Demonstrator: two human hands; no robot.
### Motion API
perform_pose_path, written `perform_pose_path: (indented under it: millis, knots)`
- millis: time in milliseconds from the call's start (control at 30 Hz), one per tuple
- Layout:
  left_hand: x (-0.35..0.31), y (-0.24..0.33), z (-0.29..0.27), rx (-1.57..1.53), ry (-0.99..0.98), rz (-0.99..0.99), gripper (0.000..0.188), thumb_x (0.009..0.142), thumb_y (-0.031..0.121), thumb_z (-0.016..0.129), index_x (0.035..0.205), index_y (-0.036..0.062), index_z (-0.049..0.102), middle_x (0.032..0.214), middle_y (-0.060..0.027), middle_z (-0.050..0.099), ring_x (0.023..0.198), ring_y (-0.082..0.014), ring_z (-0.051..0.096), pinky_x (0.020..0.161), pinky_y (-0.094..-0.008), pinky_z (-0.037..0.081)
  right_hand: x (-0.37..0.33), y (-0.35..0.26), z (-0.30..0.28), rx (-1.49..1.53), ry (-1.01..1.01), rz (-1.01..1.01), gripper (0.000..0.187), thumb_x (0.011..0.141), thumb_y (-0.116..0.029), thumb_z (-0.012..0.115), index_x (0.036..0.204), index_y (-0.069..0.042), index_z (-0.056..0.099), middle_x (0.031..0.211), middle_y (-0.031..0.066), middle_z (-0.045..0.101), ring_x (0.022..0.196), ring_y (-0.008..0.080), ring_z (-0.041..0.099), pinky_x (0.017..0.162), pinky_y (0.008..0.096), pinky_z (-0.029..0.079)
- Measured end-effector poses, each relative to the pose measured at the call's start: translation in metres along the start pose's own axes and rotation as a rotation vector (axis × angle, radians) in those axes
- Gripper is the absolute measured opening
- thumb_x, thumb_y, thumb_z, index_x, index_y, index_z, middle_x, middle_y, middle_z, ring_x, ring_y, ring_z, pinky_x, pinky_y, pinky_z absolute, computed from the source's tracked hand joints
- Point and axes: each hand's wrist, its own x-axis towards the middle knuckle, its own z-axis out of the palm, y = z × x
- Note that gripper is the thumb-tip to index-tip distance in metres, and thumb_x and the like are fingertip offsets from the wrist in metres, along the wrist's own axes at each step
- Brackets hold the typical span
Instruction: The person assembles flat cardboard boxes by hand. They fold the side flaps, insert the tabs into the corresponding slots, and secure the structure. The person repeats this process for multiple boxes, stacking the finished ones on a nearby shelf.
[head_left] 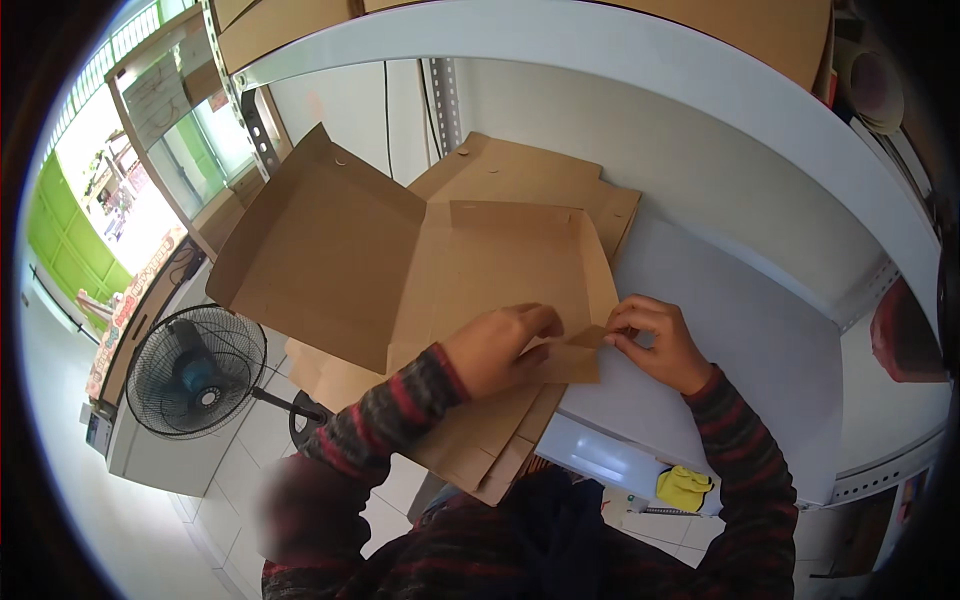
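Observation:
A brown cardboard box, partly folded up, lies on flat cardboard sheets with its lid spread open to the left. Its far and right walls stand up. At the near right corner, my right hand pinches the corner flap between thumb and fingers. My left hand reaches over the near side, fingers bent and thumb against the near flap. The left palm hides part of that edge, and its fingertips show only partly.
Stacked flat cardboard lies under the box on a grey-white table. A metal shelf beam spans overhead. At the left stands a black fan. A yellow cloth lies by the table's near edge, and a red item hangs at right.

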Motion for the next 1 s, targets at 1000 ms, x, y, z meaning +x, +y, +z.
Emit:
perform_pose_path:
  millis: [1000]
  knots:
    - [-0.001, -0.048, 0.053, -0.662, 0.125, -0.150, 0.004, 0.096, -0.001, 0.052, 0.091, -0.0013, 0.051, 0.078, -0.0071, 0.062, 0.079, -0.0138, 0.066, 0.075, -0.0272, 0.050, -0.014, -0.009, 0.044, -0.596, -0.031, -0.623, 0.013, 0.073, -0.006, 0.068, 0.085, -0.004, 0.063, 0.086, 0.0073, 0.064, 0.065, 0.0168, 0.060, 0.052, 0.0294, 0.047]
